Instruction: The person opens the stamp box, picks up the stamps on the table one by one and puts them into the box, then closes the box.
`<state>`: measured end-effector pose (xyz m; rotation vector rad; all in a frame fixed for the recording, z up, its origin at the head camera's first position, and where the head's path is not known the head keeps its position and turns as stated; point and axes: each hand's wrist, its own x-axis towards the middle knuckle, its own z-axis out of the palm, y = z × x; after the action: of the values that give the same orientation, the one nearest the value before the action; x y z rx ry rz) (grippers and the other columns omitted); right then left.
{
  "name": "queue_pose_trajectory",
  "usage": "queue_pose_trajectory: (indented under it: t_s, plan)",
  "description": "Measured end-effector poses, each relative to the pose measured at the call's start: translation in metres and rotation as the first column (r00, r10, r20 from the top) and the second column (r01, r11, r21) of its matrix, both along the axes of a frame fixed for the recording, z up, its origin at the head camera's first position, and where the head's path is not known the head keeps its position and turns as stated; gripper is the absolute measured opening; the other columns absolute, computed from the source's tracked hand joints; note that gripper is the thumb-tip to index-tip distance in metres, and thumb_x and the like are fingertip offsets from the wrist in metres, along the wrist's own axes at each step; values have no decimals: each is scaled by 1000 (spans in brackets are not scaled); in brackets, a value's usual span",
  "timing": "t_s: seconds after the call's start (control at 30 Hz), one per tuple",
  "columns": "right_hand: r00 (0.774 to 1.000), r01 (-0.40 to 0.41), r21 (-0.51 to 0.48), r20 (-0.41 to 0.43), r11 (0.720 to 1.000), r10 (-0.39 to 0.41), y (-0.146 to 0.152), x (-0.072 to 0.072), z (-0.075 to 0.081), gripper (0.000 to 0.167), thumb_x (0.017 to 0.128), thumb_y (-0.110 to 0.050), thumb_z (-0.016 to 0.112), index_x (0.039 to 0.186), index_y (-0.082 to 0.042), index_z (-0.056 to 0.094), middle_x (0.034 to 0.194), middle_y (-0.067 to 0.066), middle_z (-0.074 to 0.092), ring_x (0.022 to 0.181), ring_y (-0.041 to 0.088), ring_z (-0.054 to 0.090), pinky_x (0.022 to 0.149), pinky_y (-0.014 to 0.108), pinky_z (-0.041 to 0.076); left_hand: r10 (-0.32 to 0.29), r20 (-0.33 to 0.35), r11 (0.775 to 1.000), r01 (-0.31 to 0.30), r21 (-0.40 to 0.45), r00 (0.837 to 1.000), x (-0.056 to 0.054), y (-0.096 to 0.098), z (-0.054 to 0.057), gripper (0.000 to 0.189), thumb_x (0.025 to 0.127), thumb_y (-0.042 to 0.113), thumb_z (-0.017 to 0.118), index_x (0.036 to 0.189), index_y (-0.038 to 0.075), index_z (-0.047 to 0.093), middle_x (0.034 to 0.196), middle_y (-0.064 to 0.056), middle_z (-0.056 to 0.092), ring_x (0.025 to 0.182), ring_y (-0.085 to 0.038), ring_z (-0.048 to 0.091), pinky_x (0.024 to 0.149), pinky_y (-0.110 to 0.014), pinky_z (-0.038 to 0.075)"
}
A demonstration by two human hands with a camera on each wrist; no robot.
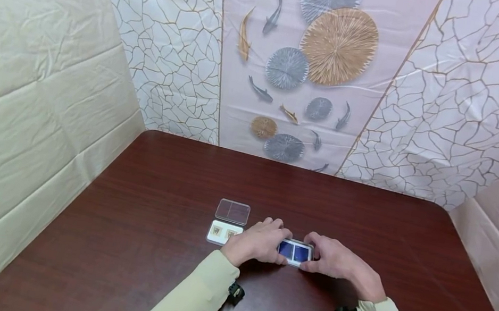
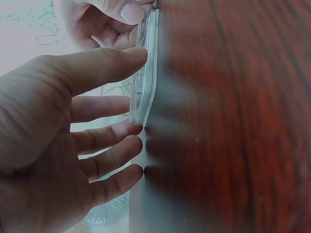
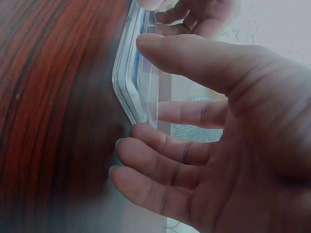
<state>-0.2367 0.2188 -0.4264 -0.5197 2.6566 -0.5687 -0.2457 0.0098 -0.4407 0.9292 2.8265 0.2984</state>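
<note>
A small flat case [image 1: 294, 252] with a clear lid, a white rim and two blue squares lies on the table between the hands. My left hand [image 1: 262, 242] pinches its left end, thumb on the near edge and fingers at the far edge. From the other end my right hand [image 1: 335, 257] holds it the same way. Seen edge-on in the right wrist view, the clear lid [image 3: 151, 92] stands slightly off the white base [image 3: 124, 90] at the end nearest that hand. The left wrist view shows the lid and base [image 2: 152, 63] close together, both lying near the tabletop.
Left of my left hand lies a second case, opened, its white tray [image 1: 223, 239] holding two small gold-coloured pieces and partly covered by that hand. Its clear lid [image 1: 232, 211] lies just behind it. Patterned cloth [image 1: 279, 117] hangs beyond the dark wooden table [image 1: 169, 176].
</note>
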Motion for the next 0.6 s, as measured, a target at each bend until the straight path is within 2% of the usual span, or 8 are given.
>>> queue_pose_trajectory:
  t_s: [0.6]
  plan:
    - [1000,1,-4,17,1000,-1,-1,-1,-1,52,79,-31,81,118,-10,54,89,5,58,76,16,53,66,30,45,2,23,1000,-2,2,1000,-1,-2,-1,53,82,46,76,127,22,61,111,0,55,93,-14,46,80,-25,42]
